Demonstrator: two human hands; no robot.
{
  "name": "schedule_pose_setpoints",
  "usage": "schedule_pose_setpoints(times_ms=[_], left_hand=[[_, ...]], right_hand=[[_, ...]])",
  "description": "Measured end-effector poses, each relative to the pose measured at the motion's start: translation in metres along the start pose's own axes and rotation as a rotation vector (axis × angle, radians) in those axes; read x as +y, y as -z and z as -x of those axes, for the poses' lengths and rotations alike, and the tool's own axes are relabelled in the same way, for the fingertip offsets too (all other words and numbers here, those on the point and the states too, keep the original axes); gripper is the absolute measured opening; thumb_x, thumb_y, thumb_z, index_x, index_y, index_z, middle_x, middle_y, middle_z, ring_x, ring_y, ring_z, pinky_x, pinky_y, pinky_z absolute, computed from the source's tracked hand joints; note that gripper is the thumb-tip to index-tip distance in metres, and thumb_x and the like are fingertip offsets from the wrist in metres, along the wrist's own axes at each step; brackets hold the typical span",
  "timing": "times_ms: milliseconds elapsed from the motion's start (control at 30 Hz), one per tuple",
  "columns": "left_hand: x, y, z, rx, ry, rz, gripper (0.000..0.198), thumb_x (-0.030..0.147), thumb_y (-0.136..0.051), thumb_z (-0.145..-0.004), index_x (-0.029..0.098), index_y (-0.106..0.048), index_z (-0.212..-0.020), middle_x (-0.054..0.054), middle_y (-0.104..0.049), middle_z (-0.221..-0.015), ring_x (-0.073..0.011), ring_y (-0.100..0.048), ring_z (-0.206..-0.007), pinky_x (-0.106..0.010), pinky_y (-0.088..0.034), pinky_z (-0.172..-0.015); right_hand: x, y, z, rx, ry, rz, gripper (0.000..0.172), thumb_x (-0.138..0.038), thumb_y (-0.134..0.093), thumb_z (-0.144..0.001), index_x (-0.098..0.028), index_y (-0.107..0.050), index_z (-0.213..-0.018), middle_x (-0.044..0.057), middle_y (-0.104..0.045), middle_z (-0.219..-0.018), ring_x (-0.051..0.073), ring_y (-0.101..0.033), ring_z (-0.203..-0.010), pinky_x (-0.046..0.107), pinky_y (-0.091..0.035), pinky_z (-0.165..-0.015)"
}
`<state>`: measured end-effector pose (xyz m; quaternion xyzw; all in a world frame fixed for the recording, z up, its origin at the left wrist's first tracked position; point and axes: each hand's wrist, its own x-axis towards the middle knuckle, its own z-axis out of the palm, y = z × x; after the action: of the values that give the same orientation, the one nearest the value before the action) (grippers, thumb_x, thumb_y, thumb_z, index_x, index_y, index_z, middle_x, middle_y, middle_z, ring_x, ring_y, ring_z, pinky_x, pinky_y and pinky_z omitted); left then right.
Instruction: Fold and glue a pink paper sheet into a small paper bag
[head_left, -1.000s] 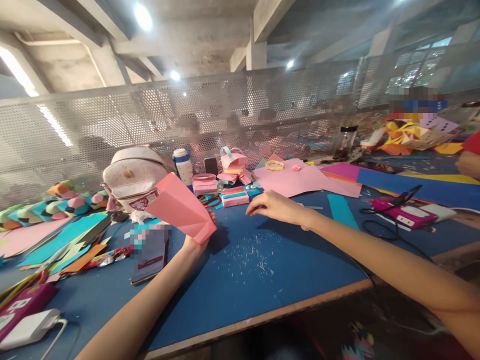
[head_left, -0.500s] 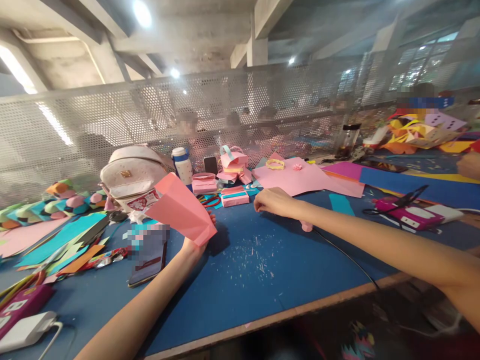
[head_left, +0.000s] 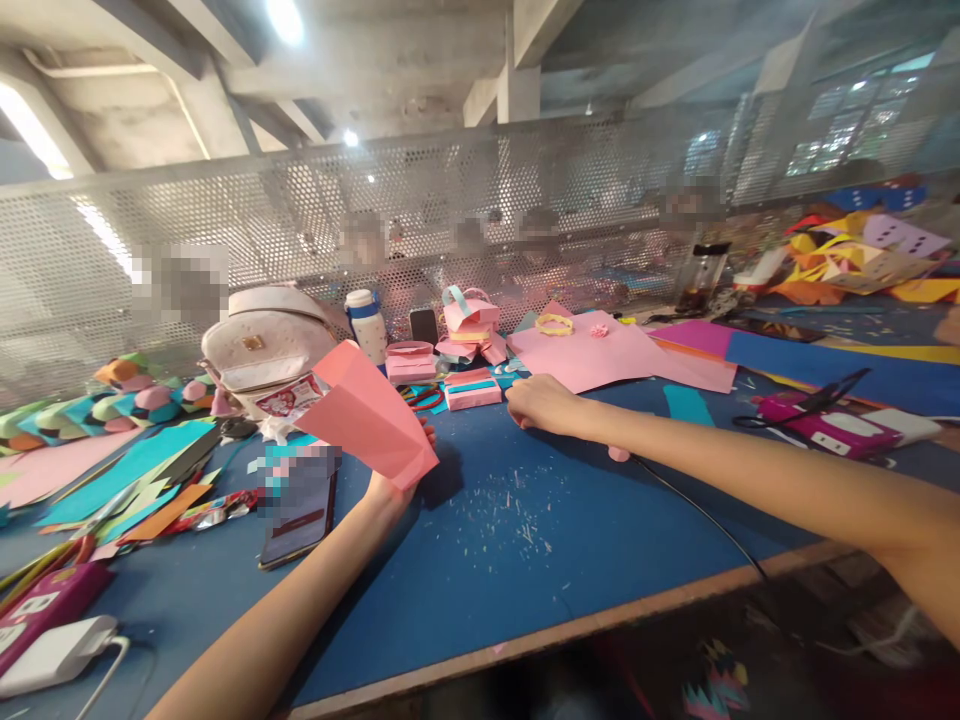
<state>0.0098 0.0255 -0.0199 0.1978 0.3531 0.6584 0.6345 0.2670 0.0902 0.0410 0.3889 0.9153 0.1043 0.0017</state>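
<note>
My left hand (head_left: pixel 397 487) is closed around a folded sheet of pink paper (head_left: pixel 360 415), held up over the blue table. The paper hides most of the fingers, and only a few fingertips show at its right edge. My right hand (head_left: pixel 546 404) is low over the table with its fingers curled downward. Whatever those fingers hold, if anything, is hidden. Just left of this hand sits a small pink paper box (head_left: pixel 472 391) with a blue strip. Behind it stands a pink paper piece with a handle (head_left: pixel 471 318), and a large pink sheet (head_left: pixel 585 352) lies beyond the hand.
A phone (head_left: pixel 304 515) lies beside my left forearm. Coloured papers (head_left: pixel 135 470), a backpack (head_left: pixel 266 340) and a bottle (head_left: pixel 365 322) are at the left and back. Paper bits (head_left: pixel 517 525) litter the blue table (head_left: pixel 450 620). A purple power strip (head_left: pixel 825 425) and cable lie right.
The view has shifted very slightly. My left hand keeps the pink paper in nearly the same pose, and my right hand remains curled near the pink box.
</note>
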Motion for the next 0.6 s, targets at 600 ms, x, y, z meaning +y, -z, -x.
schedule_pose_setpoints(times_ms=[600], left_hand=[[0.0014, -0.0069, 0.0085, -0.015, -0.017, 0.012, 0.037, 0.015, -0.036, -0.096, 0.022, -0.070, -0.082, -0.003, -0.074, -0.078, -0.0169, -0.067, -0.073, -0.029, -0.057, -0.074]], right_hand=[[-0.0062, 0.0053, -0.0041, -0.008, 0.108, 0.139, 0.017, -0.006, -0.059, -0.070, -0.014, -0.074, -0.074, 0.012, -0.073, -0.083, 0.022, -0.060, -0.075, 0.031, -0.032, -0.061]])
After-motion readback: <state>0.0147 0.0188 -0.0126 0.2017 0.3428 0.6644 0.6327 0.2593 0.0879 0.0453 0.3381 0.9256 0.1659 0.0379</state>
